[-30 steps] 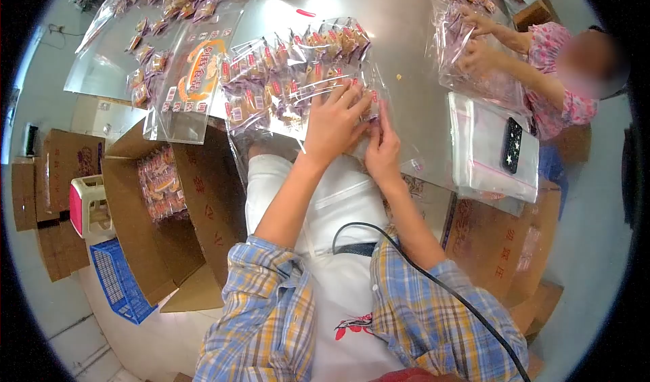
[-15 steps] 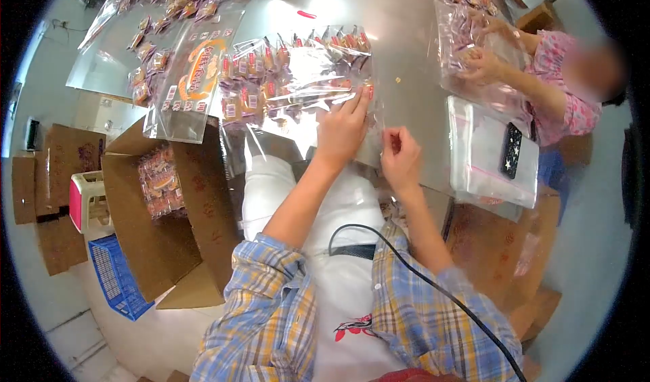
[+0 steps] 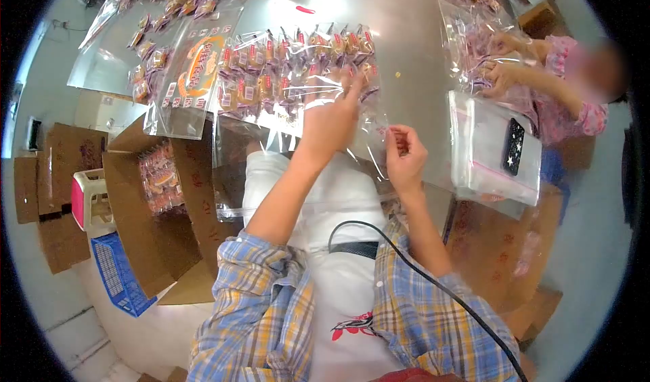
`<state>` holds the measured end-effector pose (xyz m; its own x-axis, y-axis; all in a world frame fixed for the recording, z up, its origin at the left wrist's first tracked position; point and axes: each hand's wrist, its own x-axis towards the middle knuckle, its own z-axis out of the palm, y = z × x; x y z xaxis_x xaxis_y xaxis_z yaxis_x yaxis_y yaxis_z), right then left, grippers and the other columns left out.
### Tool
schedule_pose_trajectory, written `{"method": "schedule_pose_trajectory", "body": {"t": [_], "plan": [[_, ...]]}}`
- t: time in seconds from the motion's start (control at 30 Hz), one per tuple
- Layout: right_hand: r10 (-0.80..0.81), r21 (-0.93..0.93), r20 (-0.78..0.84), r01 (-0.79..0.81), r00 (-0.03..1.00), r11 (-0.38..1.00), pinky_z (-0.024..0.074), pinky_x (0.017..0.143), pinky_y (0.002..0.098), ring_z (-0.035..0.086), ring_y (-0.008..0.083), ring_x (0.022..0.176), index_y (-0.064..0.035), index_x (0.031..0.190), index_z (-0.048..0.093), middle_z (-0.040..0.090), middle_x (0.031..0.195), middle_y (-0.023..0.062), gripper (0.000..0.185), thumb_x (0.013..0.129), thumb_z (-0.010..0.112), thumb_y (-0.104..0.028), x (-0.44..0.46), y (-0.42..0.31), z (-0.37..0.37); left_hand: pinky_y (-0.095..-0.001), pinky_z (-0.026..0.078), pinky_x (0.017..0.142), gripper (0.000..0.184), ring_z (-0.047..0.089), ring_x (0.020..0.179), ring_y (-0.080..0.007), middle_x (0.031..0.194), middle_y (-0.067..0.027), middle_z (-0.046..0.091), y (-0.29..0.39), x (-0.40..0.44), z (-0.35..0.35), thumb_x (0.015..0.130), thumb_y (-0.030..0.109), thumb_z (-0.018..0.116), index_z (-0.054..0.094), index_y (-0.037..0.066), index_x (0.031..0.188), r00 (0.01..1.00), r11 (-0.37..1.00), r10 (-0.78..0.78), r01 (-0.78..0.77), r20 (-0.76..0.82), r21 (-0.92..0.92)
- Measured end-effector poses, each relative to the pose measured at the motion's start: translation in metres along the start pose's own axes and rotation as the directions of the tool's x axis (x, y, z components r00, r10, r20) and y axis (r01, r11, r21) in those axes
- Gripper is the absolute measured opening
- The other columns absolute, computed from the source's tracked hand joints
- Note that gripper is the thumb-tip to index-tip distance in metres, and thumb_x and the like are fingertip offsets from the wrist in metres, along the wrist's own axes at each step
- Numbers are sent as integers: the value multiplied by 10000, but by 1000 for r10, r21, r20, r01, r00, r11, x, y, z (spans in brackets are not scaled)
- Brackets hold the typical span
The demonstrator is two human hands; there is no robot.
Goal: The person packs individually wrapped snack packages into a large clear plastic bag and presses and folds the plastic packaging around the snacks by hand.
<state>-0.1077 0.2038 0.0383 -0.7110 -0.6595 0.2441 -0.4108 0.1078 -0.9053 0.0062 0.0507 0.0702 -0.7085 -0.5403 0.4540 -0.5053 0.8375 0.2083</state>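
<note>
A clear plastic bag [image 3: 369,128] lies on the metal table in front of me, its loose end hanging over the edge toward my lap. Inside it, small wrapped snacks [image 3: 254,57] with purple and red print stand in two rows. My left hand [image 3: 328,121] reaches over the lower row, fingers stretched out on the film and a little blurred. At the bag's right edge my right hand [image 3: 406,155] is closed, its thumb and fingers pinching the film.
A printed clear bag [image 3: 200,77] lies left of mine, with loose snacks [image 3: 159,57] beyond. Flat bags [image 3: 467,159] carry a phone [image 3: 513,146] at right. A co-worker's hands [image 3: 501,74] handle another bag. An open carton [image 3: 193,199] stands lower left, near a blue basket [image 3: 122,274].
My left hand has shifted slightly left, its fingers still over the snacks. The bag's loose end now spreads lower over my lap. The co-worker's hands have moved slightly right.
</note>
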Motion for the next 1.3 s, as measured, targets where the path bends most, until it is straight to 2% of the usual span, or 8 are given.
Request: {"method": "schedule_pose_trajectory", "body": {"t": [0.2,0.47,0.53,0.63,0.7,0.83,1.0,1.3], "plan": [[-11,-45,-17,11,1000,999,509,614,274,631,109,665,26,1053,710,706,793,85,147,994,696,-108,-4,-1,-4,-514,361,1134,405,615,1252,-267,1147,-28,752,-26,-8,32,871,234,697,697,198,1275,992,999,10,-3,-127,52],[-241,-296,-91,205,966,933,517,636,325,625,226,672,-9,932,690,686,827,87,53,932,717,-54,2,19,-20,-532,399,1099,541,588,1296,-321,1346,-121,669,-1,6,25,845,145,693,609,56,1372,995,997,-70,69,-67,-16],[-500,-505,-16,425,866,751,527,665,344,643,265,728,-28,896,679,691,870,86,44,890,722,-24,-15,19,-31,-530,398,1116,564,579,1311,-343,1342,-135,665,-6,-12,9,846,130,688,594,35,1395,990,999,-33,29,-137,-33],[-770,82,390,814,505,575,537,784,381,662,289,860,-39,906,690,704,940,85,106,816,744,-30,-40,6,-22,-536,383,1154,544,556,1343,-383,1365,-167,649,-31,-35,-8,843,120,686,616,9,1371,983,998,-37,44,-180,35],[-582,146,629,656,516,740,521,947,450,659,329,1033,-21,1067,702,703,1114,139,294,779,747,-65,-57,-20,5,-538,369,1169,521,549,1350,-392,1385,-173,638,-45,-47,-20,844,124,688,630,6,1348,981,992,-67,86,-180,97],[-488,-226,538,675,688,702,418,1134,537,552,389,1297,-20,1344,614,575,1411,207,515,843,689,-116,-30,-39,70,-547,305,1203,506,544,1357,-378,1439,-188,604,-63,-45,-39,878,177,713,634,54,1362,985,982,-136,149,-108,115],[-545,-458,284,611,789,646,320,1210,541,515,397,1369,-78,1328,664,603,1420,157,439,900,638,-173,39,-42,113,-617,250,1202,405,536,1366,-384,1439,-206,605,-76,-52,-15,848,219,750,699,105,1233,975,982,-126,149,-180,119],[-617,-363,279,675,736,642,407,1167,530,536,404,1362,-113,1233,729,673,1369,90,439,816,662,6,61,-11,115,-581,296,1194,349,608,1275,-340,1276,-130,691,-72,-48,3,830,232,754,739,125,1162,919,965,-169,228,-356,132]]}}
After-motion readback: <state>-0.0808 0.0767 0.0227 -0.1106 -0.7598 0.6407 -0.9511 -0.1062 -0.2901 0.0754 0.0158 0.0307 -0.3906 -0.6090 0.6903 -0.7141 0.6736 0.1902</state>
